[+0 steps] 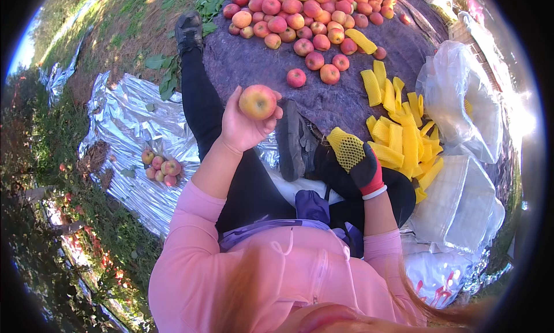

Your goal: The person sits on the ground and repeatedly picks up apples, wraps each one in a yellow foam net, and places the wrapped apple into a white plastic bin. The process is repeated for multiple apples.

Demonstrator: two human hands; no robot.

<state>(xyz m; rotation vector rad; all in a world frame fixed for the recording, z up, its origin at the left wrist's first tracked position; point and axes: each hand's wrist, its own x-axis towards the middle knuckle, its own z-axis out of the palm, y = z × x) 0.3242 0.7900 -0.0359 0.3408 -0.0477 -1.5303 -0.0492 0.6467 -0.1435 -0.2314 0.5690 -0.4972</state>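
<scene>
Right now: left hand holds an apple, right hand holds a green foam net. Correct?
Not quite. The head view shows the net in the right hand is yellow, not green. The left hand does hold an apple.

A: Where is there open room?

B: In the middle of the frame, a bare patch of the dark mat [346,96] lies between the apple heap [306,12] at the top and the raised shoe [290,139].

A: What blocks the right side?

B: A pile of yellow foam nets [404,137] at centre right, with clear plastic bags [456,96] just beyond it.

A: And the left?

B: The stretched leg [202,102] crosses there; past it, silver foil sheet [127,125] is open except a small cluster of apples [161,167] at mid left.
</scene>
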